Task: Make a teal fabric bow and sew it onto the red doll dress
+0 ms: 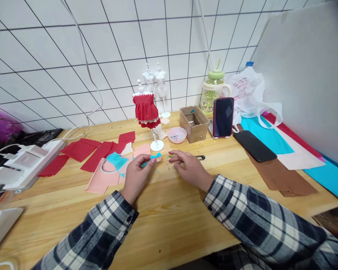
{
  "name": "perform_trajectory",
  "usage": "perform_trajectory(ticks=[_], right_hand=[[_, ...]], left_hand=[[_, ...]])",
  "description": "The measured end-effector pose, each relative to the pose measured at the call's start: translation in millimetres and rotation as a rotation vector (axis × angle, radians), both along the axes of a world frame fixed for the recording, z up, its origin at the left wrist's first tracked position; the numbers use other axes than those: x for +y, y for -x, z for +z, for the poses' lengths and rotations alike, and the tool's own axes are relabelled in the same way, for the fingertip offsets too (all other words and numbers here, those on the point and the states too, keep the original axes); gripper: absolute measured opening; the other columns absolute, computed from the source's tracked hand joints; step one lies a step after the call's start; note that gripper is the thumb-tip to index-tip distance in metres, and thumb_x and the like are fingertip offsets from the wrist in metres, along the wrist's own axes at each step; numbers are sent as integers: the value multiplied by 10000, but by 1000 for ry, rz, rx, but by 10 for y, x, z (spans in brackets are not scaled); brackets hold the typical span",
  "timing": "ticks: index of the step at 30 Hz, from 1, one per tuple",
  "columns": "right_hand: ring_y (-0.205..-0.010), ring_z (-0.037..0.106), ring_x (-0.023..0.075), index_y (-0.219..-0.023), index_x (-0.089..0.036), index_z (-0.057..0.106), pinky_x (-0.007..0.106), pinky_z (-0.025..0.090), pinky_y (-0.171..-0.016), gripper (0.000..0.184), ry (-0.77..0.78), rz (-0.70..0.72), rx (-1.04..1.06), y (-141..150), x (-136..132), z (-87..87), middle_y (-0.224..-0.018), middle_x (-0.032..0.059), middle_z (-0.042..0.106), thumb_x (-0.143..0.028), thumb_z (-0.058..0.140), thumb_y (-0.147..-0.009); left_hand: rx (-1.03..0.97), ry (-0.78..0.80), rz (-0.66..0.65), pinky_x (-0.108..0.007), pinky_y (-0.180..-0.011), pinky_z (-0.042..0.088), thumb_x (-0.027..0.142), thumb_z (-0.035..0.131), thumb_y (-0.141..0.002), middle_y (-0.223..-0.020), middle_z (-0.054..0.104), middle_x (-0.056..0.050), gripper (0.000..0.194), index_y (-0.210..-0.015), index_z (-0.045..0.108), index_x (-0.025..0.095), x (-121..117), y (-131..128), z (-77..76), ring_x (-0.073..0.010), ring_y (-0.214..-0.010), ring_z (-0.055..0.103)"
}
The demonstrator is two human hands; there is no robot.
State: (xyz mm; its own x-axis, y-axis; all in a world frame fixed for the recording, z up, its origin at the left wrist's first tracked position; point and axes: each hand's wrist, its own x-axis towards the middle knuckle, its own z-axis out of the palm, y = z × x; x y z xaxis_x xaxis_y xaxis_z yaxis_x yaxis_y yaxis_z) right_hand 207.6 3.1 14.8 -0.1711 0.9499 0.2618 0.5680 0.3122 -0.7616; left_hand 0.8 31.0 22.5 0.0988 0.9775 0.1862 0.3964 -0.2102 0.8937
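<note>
Between the thumb and index finger of my left hand (139, 172) is a small blue paper bow (156, 155), pinched over the table in front of the doll stand. My right hand (189, 168) is just to the right of the bow, fingers loosely stretched and apart, with nothing visible in them. Tiny scraps and a thin loop lie by its fingertips, too small to name. Behind that hand a black-handled tool (200, 158) is partly covered. Left of my left hand, a cut blue piece (116, 161) rests on peach sheets (97, 178).
A mini dress form (146, 107) wears a red pleated dress. Beside it stand a pink bowl (177, 135) of sequins, a cardboard box (194, 125), a propped phone (223, 117) and a green-lidded jug (214, 90). Red sheets (98, 155) and a power strip (30, 165) lie left; another phone (255, 145) lies right.
</note>
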Motion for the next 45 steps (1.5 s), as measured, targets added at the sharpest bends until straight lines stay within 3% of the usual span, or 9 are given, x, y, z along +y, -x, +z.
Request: perform_trajectory(ticks=[5, 11, 17, 20, 25, 30, 33, 38, 45], right_hand=[[-692, 613, 132, -1005, -167, 660, 250, 451, -660, 232, 130, -80, 268, 5, 20, 9, -791, 28, 708, -317, 523, -893], [-550, 551, 126, -771, -159, 675, 250, 398, -598, 573, 268, -25, 286, 18, -4, 3, -548, 17, 621, -535, 291, -971], [-737, 603, 160, -836, -214, 726, 263, 375, -656, 221, 48, 94, -186, 4, -29, 61, -786, 31, 718, -301, 532, -896], [-760, 632, 186, -902, -253, 743, 276, 378, -639, 247, 99, 156, -337, 14, -56, 28, -835, 40, 742, -313, 503, -913], [-888, 655, 256, -1342, -196, 550, 332, 423, -724, 434, 113, -28, -462, 15, -62, -13, -1052, 140, 718, -239, 417, -931], [-898, 634, 205, -1380, -180, 488, 302, 432, -778, 480, 127, -85, -225, 2, -30, 6, -1052, 96, 703, -212, 461, -902], [-735, 611, 156, -1135, -187, 653, 269, 437, -702, 316, 139, -55, 46, 15, -22, 20, -804, 31, 694, -329, 463, -926], [-502, 520, 109, -783, -137, 660, 229, 400, -486, 559, 425, 21, 513, 57, -25, 43, -609, 37, 633, -581, 353, -927], [-559, 506, 98, -743, -148, 625, 214, 387, -528, 246, 421, 36, 494, 90, -20, 26, -616, -16, 582, -392, 640, -771]], left_hand=[[166, -221, -140, -317, -799, 484, 355, 668, -795, -848, 691, -43, 151, -794, 691, 205, -32, -22, 7, -192, -835, 622], [258, -337, -207, -331, -800, 488, 283, 670, -796, -838, 692, -42, 82, -820, 737, 243, -76, -31, 54, -196, -846, 620], [160, -262, 7, -315, -794, 491, 359, 660, -808, -881, 697, -42, 160, -853, 705, 212, -74, -8, 53, -193, -857, 627], [54, -131, 70, -294, -752, 492, 386, 665, -797, -876, 703, -43, 214, -871, 685, 186, -37, 2, 17, -185, -819, 633], [28, -57, 44, -296, -768, 489, 387, 678, -786, -884, 709, -46, 230, -881, 691, 178, -10, -5, -12, -183, -819, 636], [79, -91, 19, -293, -741, 492, 375, 658, -807, -876, 711, -46, 212, -888, 701, 183, -26, -15, 0, -182, -800, 635], [194, -249, -35, -305, -747, 484, 332, 662, -809, -838, 701, -36, 137, -839, 718, 211, -40, -4, 15, -184, -801, 626], [414, -558, -197, -341, -768, 455, 243, 643, -822, -799, 700, -36, 118, -834, 756, 275, -71, 21, 66, -194, -807, 600], [396, -553, -175, -349, -846, 447, 257, 598, -869, -908, 701, -46, 186, -1008, 720, 254, -104, 1, 93, -203, -898, 596]])
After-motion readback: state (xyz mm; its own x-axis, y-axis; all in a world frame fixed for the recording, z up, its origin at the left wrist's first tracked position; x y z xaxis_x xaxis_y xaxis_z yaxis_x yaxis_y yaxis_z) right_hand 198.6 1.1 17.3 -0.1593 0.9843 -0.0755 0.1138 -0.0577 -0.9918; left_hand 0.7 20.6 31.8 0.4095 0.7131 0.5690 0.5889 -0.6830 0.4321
